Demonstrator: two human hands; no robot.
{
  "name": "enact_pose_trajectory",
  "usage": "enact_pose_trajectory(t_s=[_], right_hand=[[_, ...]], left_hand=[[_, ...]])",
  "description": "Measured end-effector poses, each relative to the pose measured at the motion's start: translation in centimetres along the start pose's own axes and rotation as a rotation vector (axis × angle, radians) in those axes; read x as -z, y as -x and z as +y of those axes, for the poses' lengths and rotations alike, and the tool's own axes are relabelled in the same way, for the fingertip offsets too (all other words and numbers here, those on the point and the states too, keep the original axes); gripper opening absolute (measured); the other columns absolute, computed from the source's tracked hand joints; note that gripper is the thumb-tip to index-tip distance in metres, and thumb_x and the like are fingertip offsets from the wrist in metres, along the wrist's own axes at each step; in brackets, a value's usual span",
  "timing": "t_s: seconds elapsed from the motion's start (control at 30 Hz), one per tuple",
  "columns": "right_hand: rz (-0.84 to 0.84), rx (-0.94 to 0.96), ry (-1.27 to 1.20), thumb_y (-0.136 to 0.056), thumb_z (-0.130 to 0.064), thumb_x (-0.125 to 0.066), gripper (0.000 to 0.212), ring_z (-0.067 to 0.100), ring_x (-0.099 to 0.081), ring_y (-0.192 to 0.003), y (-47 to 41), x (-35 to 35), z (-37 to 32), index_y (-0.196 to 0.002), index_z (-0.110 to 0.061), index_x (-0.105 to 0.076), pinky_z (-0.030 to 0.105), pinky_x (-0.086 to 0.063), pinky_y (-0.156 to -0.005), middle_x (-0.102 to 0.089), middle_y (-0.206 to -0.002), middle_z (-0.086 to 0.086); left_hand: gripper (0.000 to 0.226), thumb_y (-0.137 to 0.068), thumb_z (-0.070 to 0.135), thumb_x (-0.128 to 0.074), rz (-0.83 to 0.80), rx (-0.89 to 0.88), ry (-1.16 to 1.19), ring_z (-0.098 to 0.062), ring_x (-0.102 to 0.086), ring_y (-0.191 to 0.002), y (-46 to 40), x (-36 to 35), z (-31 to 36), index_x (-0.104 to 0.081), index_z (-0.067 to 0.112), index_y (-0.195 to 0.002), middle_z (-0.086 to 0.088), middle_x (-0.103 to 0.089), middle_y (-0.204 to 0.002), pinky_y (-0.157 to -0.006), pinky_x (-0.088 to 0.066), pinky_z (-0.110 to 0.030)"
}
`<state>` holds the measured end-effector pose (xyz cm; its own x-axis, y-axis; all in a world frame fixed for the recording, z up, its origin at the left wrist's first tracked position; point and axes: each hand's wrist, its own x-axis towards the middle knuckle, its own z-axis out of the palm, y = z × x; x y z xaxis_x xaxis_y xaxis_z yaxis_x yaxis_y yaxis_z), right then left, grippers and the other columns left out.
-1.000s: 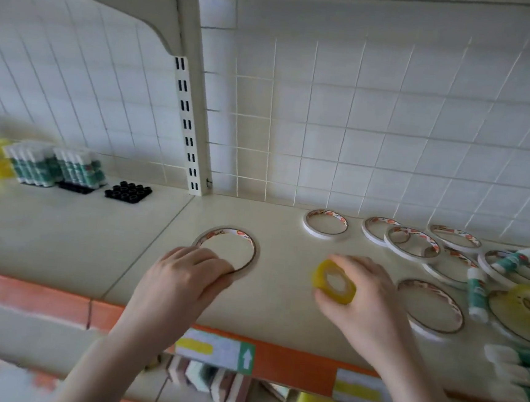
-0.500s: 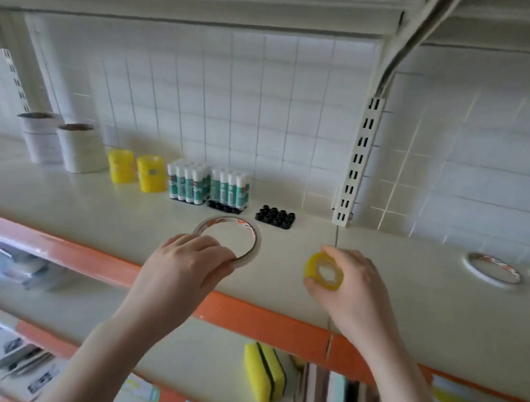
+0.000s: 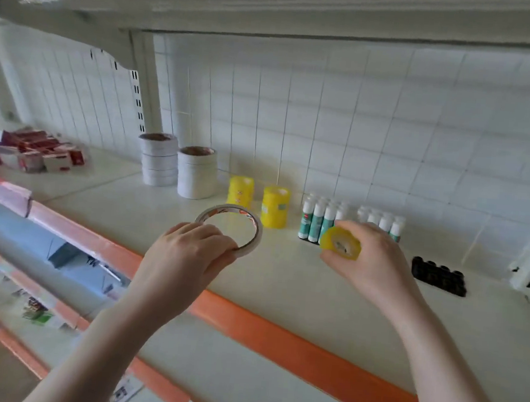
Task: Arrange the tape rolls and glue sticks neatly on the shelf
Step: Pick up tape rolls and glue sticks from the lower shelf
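Evidently, a thin white tape roll [image 3: 227, 229] was pinched by the left hand [image 3: 185, 258] and a small yellow roll [image 3: 340, 248] clasped by the right hand [image 3: 370, 261], both carried above the shelf [image 3: 282, 285] near its front edge, presumably for adding to matching stacks [image 3: 176, 169] along the back edge.

No readable text; print on white tape ring [image 3: 227, 226] and glue sticks [image 3: 318, 220] too blurred.

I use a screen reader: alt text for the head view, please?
A person's left hand holds a thin white tape ring and the right hand a small yellow tape roll over a shelf with stacked white tape, yellow rolls and upright glue sticks.
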<state>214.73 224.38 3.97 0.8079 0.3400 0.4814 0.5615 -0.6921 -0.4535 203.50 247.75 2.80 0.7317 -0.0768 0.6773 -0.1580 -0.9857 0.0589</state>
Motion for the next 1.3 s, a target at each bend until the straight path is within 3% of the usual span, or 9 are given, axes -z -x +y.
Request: enact_pose_trajectory(t_s=[0.17, 0.3, 0.4, 0.77, 1.3], right_hand=[[-0.018, 0.006, 0.012, -0.074, -0.029, -0.073, 0.049, 0.025, -0.055, -0.107, -6.2, -4.1, -2.7, -0.12, -0.018, -0.061, 0.029, -0.041, -0.088, -0.06, -0.113, 0.004], [-0.039, -0.02, 0.05, -0.076, -0.029, -0.071, 0.048, 0.022, -0.051, -0.11, -11.0, -6.1, -4.6, -0.122, -0.02, -0.059, 0.024, -0.035, -0.082, -0.058, -0.115, 0.003], [-0.099, -0.026, 0.075, -0.076, -0.028, -0.072, 0.046, 0.022, -0.052, -0.109, -13.7, -7.1, -5.4, -0.119, -0.018, -0.06, 0.029, -0.04, -0.086, -0.059, -0.115, 0.005], [-0.32, -0.193, 0.192, -0.077, -0.03, -0.07, 0.058, 0.018, -0.051, -0.117, -18.2, -9.7, -4.5, -0.131, -0.02, -0.053, 0.032, -0.042, -0.096, -0.054, -0.132, 0.003], [-0.332, -0.263, 0.124, -0.07, -0.024, -0.079, 0.068, 0.012, -0.05, -0.119, -18.8, -10.6, -4.1, -0.132, -0.021, -0.052, 0.025, -0.039, -0.097, -0.053, -0.133, -0.001]], left_hand=[[0.03, -0.085, 0.038, -0.046, -0.004, -0.035, -0.023, -0.019, -0.059, -0.065, -2.8, -1.2, -7.4, -0.069, 0.02, -0.079, 0.007, -0.063, -0.072, -0.066, -0.039, -0.025], [0.031, -0.085, 0.038, -0.046, -0.002, -0.078, -0.005, -0.021, -0.059, -0.065, -4.4, -1.4, -11.5, -0.07, 0.019, -0.08, 0.005, -0.064, -0.072, -0.063, -0.044, -0.03], [0.031, -0.086, 0.038, -0.046, -0.017, -0.083, 0.046, -0.021, -0.059, -0.065, -5.2, -1.9, -13.5, -0.069, 0.018, -0.08, 0.006, -0.063, -0.072, -0.062, -0.044, -0.032], [0.031, -0.087, 0.037, -0.046, -0.044, -0.244, 0.218, -0.02, -0.057, -0.066, -8.7, -5.0, -17.2, -0.07, 0.018, -0.082, 0.006, -0.062, -0.073, -0.061, -0.047, -0.03], [0.028, -0.088, 0.035, -0.048, -0.076, -0.279, 0.289, -0.019, -0.055, -0.065, -9.5, -6.6, -19.3, -0.069, 0.018, -0.082, 0.006, -0.061, -0.073, -0.065, -0.034, -0.022]])
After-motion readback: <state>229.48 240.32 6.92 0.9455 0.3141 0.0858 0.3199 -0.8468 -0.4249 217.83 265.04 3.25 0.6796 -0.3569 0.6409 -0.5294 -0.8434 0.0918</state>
